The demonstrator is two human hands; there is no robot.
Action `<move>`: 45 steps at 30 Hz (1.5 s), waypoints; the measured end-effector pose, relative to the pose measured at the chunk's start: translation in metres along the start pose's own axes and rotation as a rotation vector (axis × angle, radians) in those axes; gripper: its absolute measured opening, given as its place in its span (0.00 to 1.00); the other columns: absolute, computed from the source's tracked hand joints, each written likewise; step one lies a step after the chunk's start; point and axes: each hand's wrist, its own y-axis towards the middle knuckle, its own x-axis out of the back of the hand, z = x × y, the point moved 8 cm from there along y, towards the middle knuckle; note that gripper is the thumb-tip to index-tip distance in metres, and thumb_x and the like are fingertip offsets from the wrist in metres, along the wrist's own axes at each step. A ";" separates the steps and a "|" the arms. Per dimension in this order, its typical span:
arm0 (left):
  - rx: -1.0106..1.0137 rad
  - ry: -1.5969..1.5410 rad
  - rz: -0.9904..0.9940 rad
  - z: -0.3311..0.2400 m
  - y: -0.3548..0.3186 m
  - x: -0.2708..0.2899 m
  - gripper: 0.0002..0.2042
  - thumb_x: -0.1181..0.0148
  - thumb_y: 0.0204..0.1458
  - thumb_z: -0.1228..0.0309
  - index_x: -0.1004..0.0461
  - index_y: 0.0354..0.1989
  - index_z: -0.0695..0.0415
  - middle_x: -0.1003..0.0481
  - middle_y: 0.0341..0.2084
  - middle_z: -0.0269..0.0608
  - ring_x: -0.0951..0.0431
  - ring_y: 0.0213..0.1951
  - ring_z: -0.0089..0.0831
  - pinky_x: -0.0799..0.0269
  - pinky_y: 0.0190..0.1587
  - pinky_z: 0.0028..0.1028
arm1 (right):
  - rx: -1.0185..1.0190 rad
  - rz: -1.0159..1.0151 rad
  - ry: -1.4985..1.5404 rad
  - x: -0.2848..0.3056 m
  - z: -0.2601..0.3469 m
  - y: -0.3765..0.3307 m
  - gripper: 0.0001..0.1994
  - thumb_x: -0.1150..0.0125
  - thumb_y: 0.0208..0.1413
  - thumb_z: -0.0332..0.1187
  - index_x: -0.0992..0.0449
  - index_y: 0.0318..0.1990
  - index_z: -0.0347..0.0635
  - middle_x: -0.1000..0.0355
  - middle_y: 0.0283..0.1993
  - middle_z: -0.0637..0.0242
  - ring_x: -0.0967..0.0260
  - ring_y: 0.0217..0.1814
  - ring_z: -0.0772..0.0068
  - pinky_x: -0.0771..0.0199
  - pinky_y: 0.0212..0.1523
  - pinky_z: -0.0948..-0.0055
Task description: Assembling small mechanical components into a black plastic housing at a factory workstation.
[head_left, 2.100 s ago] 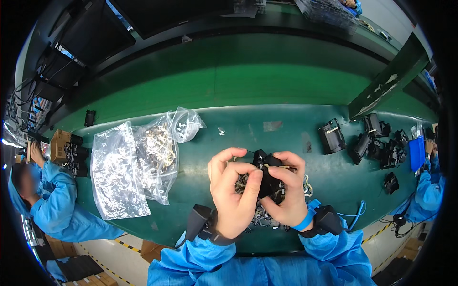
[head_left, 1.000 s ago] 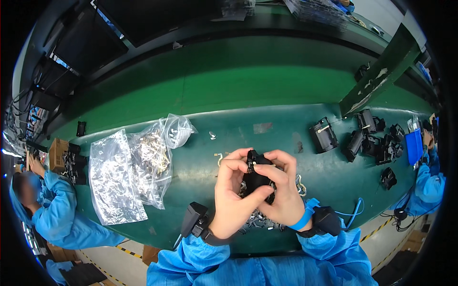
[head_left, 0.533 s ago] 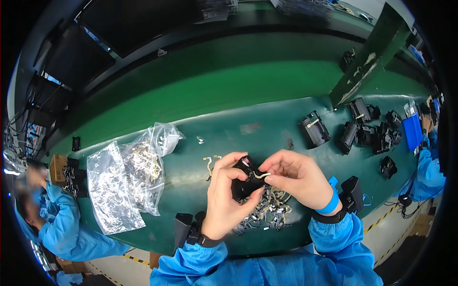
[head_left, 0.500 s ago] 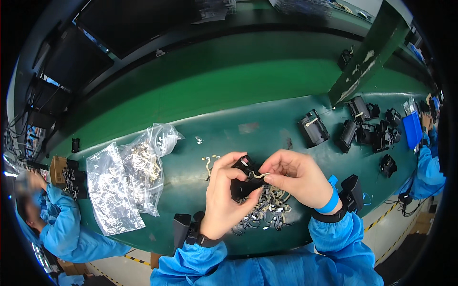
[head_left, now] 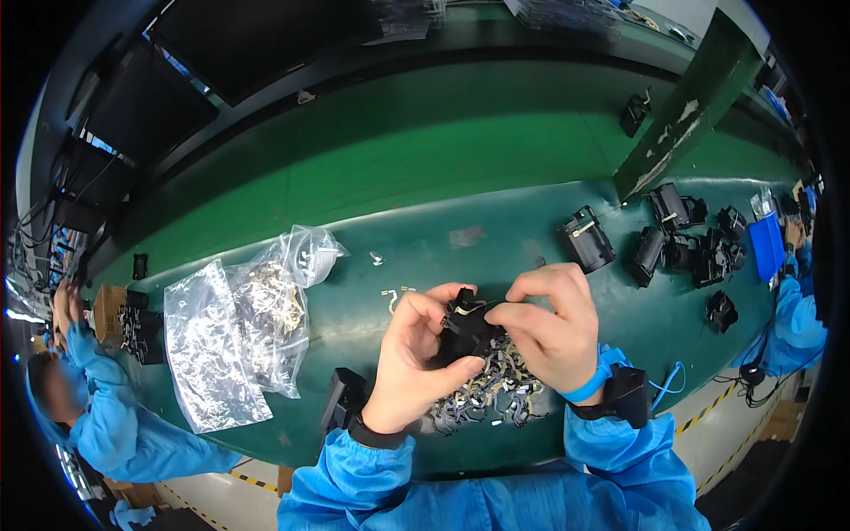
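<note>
Above the green tabletop [head_left: 354, 332], black part [head_left: 467, 336] is up in the hands, near the middle of my head view. I see the left hand [head_left: 409, 376] gripping it: fingers [head_left: 428, 305] curled over its upper left edge, thumb pressed at its lower right, so the part lies between thumb and fingers. Right hand [head_left: 565, 334] comes in from the other side, index finger and thumb brought close together right at the part's upper right edge. A thin dark line runs there; I can't tell if those fingertips pinch it or just touch the part. Short cream strip [head_left: 465, 311] shows on the part's top, just left of the right fingertips.

Cable pile [head_left: 496, 394] sits under and just beyond the part, partly hidden by both hands. Loose cream cable [head_left: 393, 299] lies near the left fingers, on their far left side. Over to the left I get two clear plastic bags [head_left: 211, 354], overlapping. To the right: black housing [head_left: 588, 241], then a cluster of black parts [head_left: 686, 248], with blue tray [head_left: 766, 246] past them.
</note>
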 end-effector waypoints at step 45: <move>-0.458 1.477 -0.251 -0.053 -0.020 -0.018 0.08 0.38 0.42 0.72 0.26 0.33 0.53 0.30 0.50 0.41 0.32 0.57 0.45 0.58 0.66 0.53 | -0.451 0.186 0.511 -0.030 -0.014 -0.017 0.12 0.27 0.38 0.25 0.23 0.33 0.44 0.34 0.44 0.65 0.34 0.47 0.64 0.33 0.51 0.65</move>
